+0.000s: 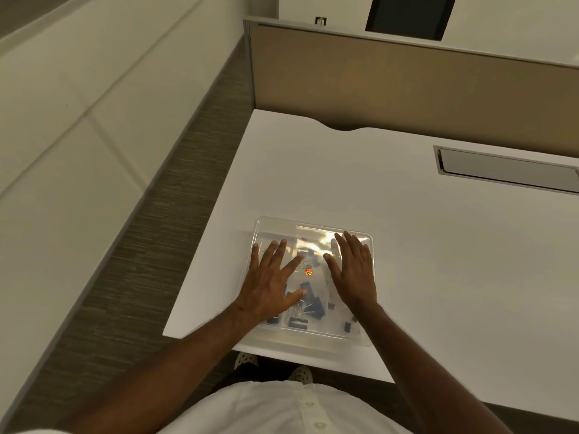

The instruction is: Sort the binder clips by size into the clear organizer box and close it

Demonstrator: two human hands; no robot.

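**Status: lid press-down, final stage**

With both palms flat on the lid, the clear organizer box (pixel 313 277) sits at the near-left corner of the white desk (pixel 407 245), close to the front edge.

1. Left hand (pixel 269 285): fingers spread and straight, pressing on the lid's left half. Holds nothing.
2. Right hand (pixel 352 270): fingers straight and close together, pressing on the lid's right half, tips near the box's far rim. Holds nothing.
3. Binder clips (pixel 308 300): dark clips visible through the lid, most grouped at the box's near-centre, a few small ones at its near-right corner (pixel 347 325). Dividers and size grouping can't be confirmed; glare and hands block the view.
4. Small orange mark (pixel 309 272) shows at approx. box centre, between the hands; what it is can't be told.

Progress est.: no loose clips seen on the desk around the box, so sorting looks done. Lid is on. Remaining: confirm lid seated/latched all round. Latch status not visible.
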